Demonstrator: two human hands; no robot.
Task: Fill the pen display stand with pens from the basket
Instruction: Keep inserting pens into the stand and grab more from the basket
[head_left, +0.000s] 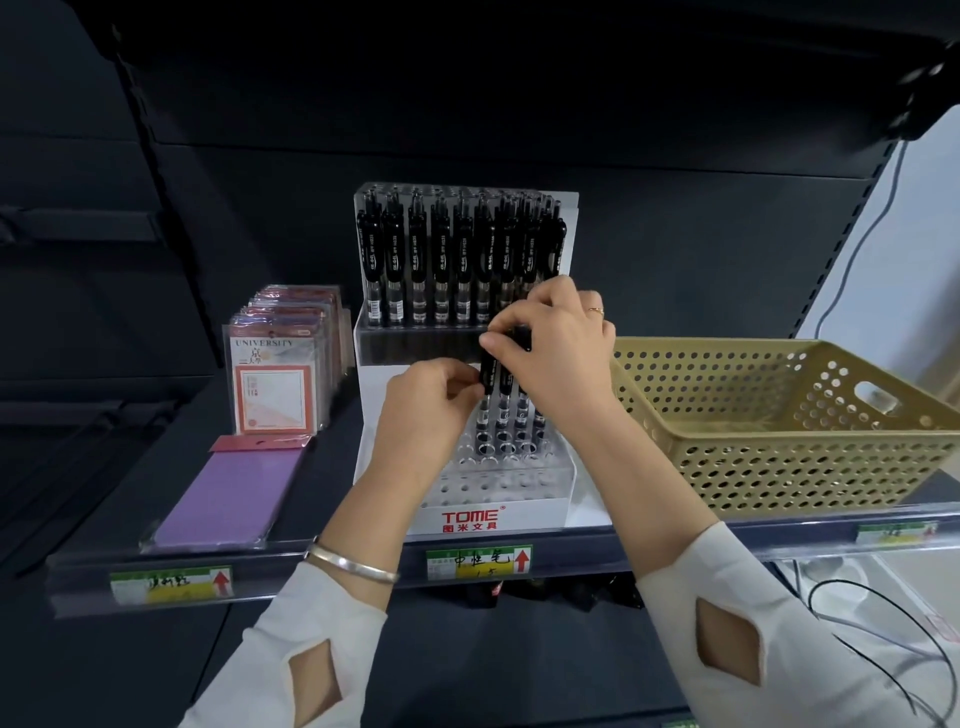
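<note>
Nearest are two white sleeves with diamond cut-outs and a smooth silver bangle (350, 564) on the left wrist. Past them runs the shelf's clear plastic price rail (311, 566), carrying a green-and-yellow label (479, 561) with a red arrow.

On the dark shelf (337, 441), a flat purple packet (228, 499) in glossy wrap lies to the left. The pen display stand (467, 517), stepped white and clear acrylic drilled with round holes, sits in the middle. A tan plastic basket (769, 447), perforated all over, stands just beside it on the right.

Over the stand's lower tier, the left hand (426, 410) pinches the leftmost of a few black pens (498, 374). The right hand (556, 353) has its grip curled round their tops, hiding them; their clear lower ends reach the holes.

Behind, a full row of black pens (441, 260) stands upright in the upper tier. Wrapped card packets (275, 384) stand left of it, before the dark back panel (260, 208).
</note>
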